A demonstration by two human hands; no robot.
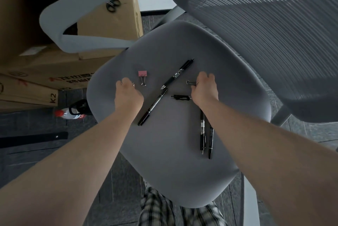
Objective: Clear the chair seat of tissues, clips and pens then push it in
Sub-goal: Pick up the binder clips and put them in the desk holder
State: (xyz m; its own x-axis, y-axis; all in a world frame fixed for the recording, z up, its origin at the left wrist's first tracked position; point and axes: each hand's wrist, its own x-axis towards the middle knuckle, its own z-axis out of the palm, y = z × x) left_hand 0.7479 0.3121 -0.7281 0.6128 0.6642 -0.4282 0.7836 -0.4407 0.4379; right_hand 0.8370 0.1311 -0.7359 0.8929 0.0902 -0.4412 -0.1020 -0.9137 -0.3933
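Left hand (128, 94): my fingers curled shut, metal loops showing, contents unclear.
Right hand (204, 88): my fingers pinching a clip (190, 82).
Seat (164, 152): pink clip (142, 74), pens (178, 74).

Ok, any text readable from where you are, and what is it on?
"K2": on the edge of the flat cardboard box left of the chair seat.
Red and black print on the cardboard box above it: cut off, unreadable.
White lettering on the black marker: too small.
Bottle label: blurred.
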